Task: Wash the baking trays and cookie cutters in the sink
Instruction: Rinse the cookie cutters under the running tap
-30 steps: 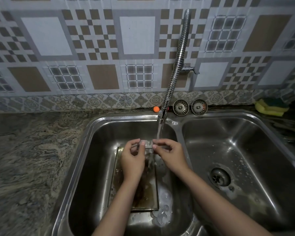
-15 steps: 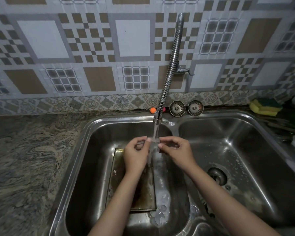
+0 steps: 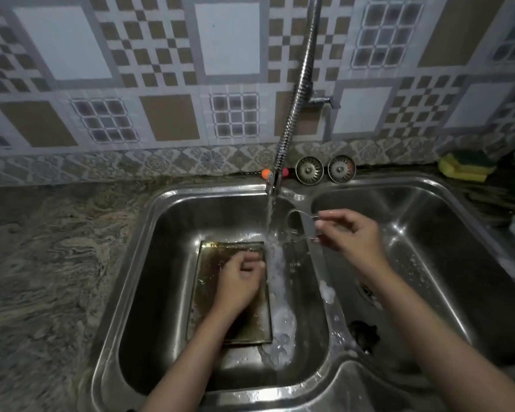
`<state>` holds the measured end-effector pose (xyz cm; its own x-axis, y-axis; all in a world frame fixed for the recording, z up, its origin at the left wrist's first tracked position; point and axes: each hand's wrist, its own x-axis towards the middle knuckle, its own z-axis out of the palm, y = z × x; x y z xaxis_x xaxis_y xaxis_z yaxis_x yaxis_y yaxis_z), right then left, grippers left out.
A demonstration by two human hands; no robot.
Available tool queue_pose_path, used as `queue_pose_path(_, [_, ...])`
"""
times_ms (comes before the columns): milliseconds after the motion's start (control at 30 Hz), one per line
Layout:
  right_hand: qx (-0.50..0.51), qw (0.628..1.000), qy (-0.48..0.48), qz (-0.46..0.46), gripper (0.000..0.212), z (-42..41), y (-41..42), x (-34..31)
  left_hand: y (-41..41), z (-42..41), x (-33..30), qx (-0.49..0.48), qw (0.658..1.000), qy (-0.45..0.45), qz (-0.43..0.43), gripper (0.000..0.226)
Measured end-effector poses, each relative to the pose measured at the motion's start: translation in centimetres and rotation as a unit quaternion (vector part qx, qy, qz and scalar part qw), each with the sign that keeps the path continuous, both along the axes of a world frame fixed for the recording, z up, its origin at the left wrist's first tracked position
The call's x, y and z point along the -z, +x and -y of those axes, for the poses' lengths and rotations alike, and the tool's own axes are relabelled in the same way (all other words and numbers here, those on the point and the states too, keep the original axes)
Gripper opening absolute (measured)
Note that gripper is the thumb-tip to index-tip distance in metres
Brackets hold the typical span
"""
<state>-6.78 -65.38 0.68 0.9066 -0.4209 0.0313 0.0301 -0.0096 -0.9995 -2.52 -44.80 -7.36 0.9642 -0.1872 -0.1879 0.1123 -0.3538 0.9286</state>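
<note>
A brown-stained rectangular baking tray lies flat on the bottom of the left basin. My left hand hovers over the tray's upper right part with fingers loosely curled and nothing visible in them. My right hand pinches a thin metal ring-shaped cookie cutter above the divider between the basins, just right of the water stream. Water runs from the flexible faucet into the left basin and foams beside the tray.
The right basin holds suds around its drain. A small dark object lies on the divider near the front. Two strainer plugs and a yellow-green sponge sit at the back. Granite counter spans the left.
Both hands held the cutter under the stream before. My left hand has let go and dropped toward the tray; my right hand has carried the cutter to the right.
</note>
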Motion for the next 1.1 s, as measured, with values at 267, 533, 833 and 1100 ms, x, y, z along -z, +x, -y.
queue_pose_path(267, [0.001,0.930,-0.181,-0.318,0.004,9.8,-7.0,7.9,-3.1,2.3,6.2,0.498,0.750,0.409,0.150,0.058])
queue_pose_path(533, [-0.157,0.813,-0.340,-0.445,0.022,8.8,-8.2,13.0,-3.2,3.1,9.3,0.575,0.610,0.484,0.251,0.059])
queue_pose_path(833, [-0.044,0.866,-0.370,-0.333,0.009,8.6,-6.5,7.8,-3.0,2.9,7.5,0.486,0.784,0.308,0.234,0.065])
queue_pose_path(1100, [-0.084,0.980,-0.152,-0.098,0.016,0.9,-3.0,4.0,-0.2,2.9,1.0,0.038,0.991,-0.121,0.031,0.038])
